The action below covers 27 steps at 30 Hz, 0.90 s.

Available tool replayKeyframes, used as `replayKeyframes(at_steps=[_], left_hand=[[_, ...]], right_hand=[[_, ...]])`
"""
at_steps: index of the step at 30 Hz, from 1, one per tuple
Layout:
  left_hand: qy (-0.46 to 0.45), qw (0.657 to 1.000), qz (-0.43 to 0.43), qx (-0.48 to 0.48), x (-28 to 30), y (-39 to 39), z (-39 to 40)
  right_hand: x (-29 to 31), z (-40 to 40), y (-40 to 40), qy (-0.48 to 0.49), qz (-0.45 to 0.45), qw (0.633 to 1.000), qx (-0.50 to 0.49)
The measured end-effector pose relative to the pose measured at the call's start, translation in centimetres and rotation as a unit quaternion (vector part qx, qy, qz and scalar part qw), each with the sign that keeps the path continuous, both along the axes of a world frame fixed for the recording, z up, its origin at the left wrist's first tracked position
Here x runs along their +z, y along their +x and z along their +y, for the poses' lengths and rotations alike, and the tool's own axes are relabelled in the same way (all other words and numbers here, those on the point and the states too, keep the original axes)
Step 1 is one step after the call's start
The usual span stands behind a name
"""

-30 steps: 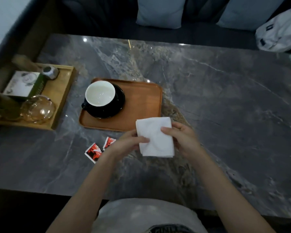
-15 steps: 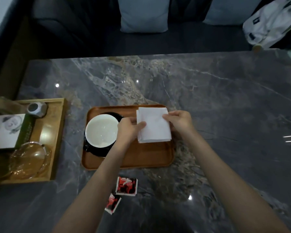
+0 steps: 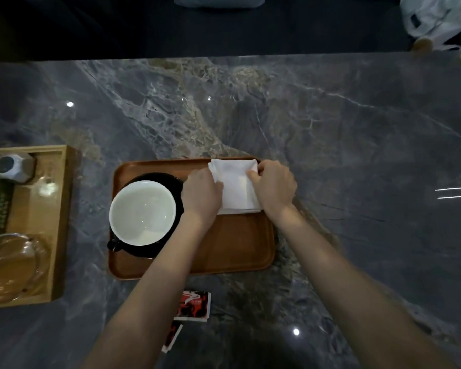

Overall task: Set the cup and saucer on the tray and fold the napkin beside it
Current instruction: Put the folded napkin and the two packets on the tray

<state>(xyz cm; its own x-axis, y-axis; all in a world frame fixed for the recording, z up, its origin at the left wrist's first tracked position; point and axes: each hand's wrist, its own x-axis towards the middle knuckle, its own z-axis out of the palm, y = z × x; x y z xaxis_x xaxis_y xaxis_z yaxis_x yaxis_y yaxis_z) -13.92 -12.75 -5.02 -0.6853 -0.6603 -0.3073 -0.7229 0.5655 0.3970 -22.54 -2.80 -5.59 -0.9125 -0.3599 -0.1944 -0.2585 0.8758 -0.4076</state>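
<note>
Spanning nearly the whole view, one grey veined marble table [image 3: 330,134] carries two trays. One is a brown, rounded-corner wooden tray [image 3: 232,249] near the middle, its long axis running left to right; the other is a paler, straight-walled wooden tray [image 3: 60,222] at the left edge, holding one clear glass dish [image 3: 8,265], one small faceted grey jar [image 3: 12,166] and a green-edged box cut off by the frame.

On the left half of the brown tray stands one white-lined cup [image 3: 143,213], upright and empty, on one black saucer [image 3: 171,182]; the cup's black handle points toward the near left corner. Beside them, on the far right part of the same tray, lies one white folded napkin [image 3: 237,187], its long axis running away from the person and its far edge reaching the tray's far rim.

Two bare forearms reach in from below. The left hand [image 3: 201,194] grips the napkin's left edge with curled fingers, knuckles up. The right hand [image 3: 273,187] pinches the right edge near the far corner, also palm down.

Two small red and black packets [image 3: 194,306] lie on the table just in front of the brown tray, between the forearms.
</note>
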Motion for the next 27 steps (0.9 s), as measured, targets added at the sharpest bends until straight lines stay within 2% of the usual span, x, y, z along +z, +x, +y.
replayKeyframes(at_steps=[5, 8, 11, 13, 15, 17, 22, 25, 27], left_hand=[[-0.007, 0.998, -0.051, -0.026, 0.4, -0.4, -0.1], [-0.001, 0.998, -0.058, -0.038, 1.1, -0.6, -0.2], [-0.016, 0.998, 0.031, -0.059, 1.9, -0.2, 0.2], [-0.054, 0.987, 0.072, -0.132, 2.2, 0.6, 0.6], [-0.099, 0.968, 0.051, -0.227, 1.8, 1.7, 1.0], [-0.103, 0.957, 0.008, -0.271, 1.1, 2.7, 1.5], [-0.077, 0.947, -0.088, -0.300, -0.4, 4.8, 2.5], [-0.068, 0.945, -0.087, -0.307, 0.2, 5.2, 2.5], [-0.064, 0.949, -0.061, -0.303, 1.2, 5.7, 2.7]], right_hand=[[0.0, -0.1, 0.9, 0.011, 0.060, 0.998, 0.011], [0.4, 0.3, 0.8, -0.013, 0.025, 0.998, 0.049], [1.0, 1.0, 1.2, -0.035, -0.009, 0.993, 0.111], [1.4, 1.7, 2.0, -0.025, 0.001, 0.989, 0.146], [1.3, 2.5, 3.0, 0.006, 0.025, 0.982, 0.190], [1.0, 3.2, 4.2, 0.027, 0.042, 0.974, 0.219], [-0.1, 4.3, 6.1, 0.077, 0.037, 0.970, 0.229], [0.3, 4.9, 6.7, 0.084, 0.020, 0.969, 0.230], [1.2, 5.3, 7.0, 0.044, 0.044, 0.971, 0.233]])
